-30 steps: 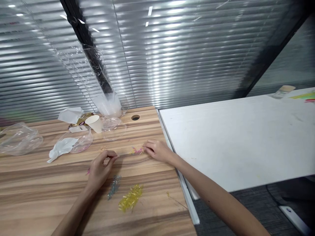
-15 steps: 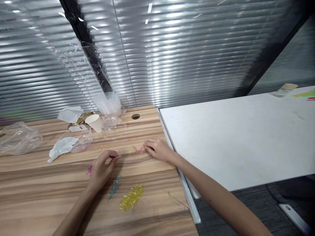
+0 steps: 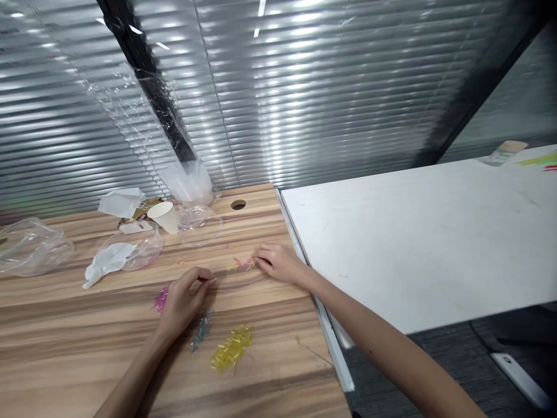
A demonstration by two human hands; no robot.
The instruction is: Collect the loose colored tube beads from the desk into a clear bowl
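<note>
My left hand [image 3: 185,299] hovers over the wooden table with thumb and index finger pinched together; whatever is between the tips is too small to name. Partly behind its wrist lies a pile of magenta shreds [image 3: 161,300]. Grey-blue shreds [image 3: 202,331] and a larger heap of yellow shreds [image 3: 232,348] lie to its right and nearer to me. My right hand [image 3: 278,263] rests by the table's right edge, its fingers bent together at a small mixed pile of pink and yellow shreds [image 3: 242,264]. What its fingertips grip is hidden.
Across the back of the wooden table [image 3: 78,348] stand a paper cup [image 3: 164,216], a bag of clear cups [image 3: 191,183], a clear lid [image 3: 211,231] and a clear dish [image 3: 150,252] with white tissue [image 3: 109,261]. A crumpled clear bag [image 3: 37,247] lies left. A white table [image 3: 413,249] adjoins.
My left hand has shifted very slightly, and more of the magenta pile shows beside it. The right hand stays at the pink and yellow pile. The view has tilted a little.
</note>
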